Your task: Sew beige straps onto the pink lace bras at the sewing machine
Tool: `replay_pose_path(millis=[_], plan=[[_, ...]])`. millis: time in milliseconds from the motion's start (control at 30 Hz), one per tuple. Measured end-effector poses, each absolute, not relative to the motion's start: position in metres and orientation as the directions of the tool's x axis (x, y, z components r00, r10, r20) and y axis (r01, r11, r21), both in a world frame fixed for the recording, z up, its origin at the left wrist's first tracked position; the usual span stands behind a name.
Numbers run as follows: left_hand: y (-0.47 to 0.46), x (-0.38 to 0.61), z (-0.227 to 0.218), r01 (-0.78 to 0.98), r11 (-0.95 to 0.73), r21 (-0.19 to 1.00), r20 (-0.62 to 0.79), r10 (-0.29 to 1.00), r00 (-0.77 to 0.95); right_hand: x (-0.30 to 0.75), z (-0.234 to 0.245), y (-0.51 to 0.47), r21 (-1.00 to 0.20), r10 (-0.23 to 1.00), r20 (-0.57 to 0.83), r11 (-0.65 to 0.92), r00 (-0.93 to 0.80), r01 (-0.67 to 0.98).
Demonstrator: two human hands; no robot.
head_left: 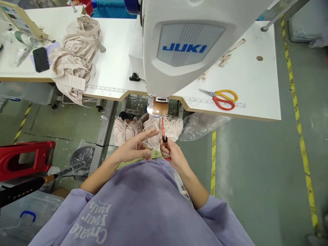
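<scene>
My right hand (pixel 171 153) is closed around a slim red-and-black tool (pixel 163 127), its red end pointing up toward the sewing machine head (pixel 160 106). Fingers hide much of the tool, so its exact kind is unclear. To its left, my left hand (pixel 134 147) has its fingers stretched out and apart. A small yellow spot shows by those fingers, too small to name. Just beyond both hands hang or lie beige lace bras (pixel 128 131), below the machine's front edge.
A white JUKI sewing machine (pixel 189 73) overhangs the white worktable (pixel 256 89). Yellow-and-red scissors (pixel 224 99) lie on the right. On the left are a beige lace garment pile (pixel 77 51) and a black phone (pixel 41 59). A clear plastic bag (pixel 202 126) sits under the table edge.
</scene>
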State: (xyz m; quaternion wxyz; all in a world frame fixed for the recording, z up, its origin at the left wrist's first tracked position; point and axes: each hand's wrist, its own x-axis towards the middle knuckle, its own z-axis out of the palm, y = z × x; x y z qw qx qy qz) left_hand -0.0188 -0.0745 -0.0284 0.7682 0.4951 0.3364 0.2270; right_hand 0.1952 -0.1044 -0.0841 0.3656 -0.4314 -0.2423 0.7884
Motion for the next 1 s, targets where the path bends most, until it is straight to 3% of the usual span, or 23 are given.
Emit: replay_pose_path(millis=[100,300,467,633,733,833,933,1000], plan=[[-0.075,-0.021,-0.028,-0.052,0.387,0.921,-0.257,0.702,0.664,0.196,-0.093,-0.109,-0.711,0.809,-0.475,-0.585,-0.347,-0.39],[-0.077,-0.018,-0.022,-0.061,0.383,0.922,-0.256,0.718,0.647,0.182,-0.095,-0.115,-0.679,0.745,-0.484,-0.651,-0.459,-0.339],[-0.079,-0.018,-0.022,-0.021,0.393,0.919,-0.294,0.72,0.628,0.172,-0.084,-0.107,-0.632,0.734,-0.501,-0.672,-0.459,-0.385],[-0.081,-0.019,-0.027,0.063,0.375,0.925,-0.335,0.724,0.603,0.169,-0.077,-0.101,-0.669,0.742,-0.505,-0.659,-0.441,-0.344],[-0.084,-0.017,-0.029,0.173,0.317,0.932,-0.359,0.759,0.543,0.168,-0.079,-0.104,-0.752,0.795,-0.493,-0.594,-0.354,-0.286],[-0.09,-0.01,-0.035,0.289,0.246,0.925,-0.347,0.857,0.381,0.168,-0.082,-0.108,-0.907,0.921,-0.371,-0.387,-0.117,-0.167],[-0.097,-0.002,-0.045,0.324,0.143,0.935,-0.219,0.953,0.21,0.167,-0.085,-0.112,-0.968,0.97,-0.242,-0.242,-0.006,-0.066],[-0.101,0.002,-0.051,0.341,0.04,0.939,-0.091,0.986,0.136,0.166,-0.09,-0.113,-0.952,0.958,-0.285,-0.287,-0.032,-0.109]])
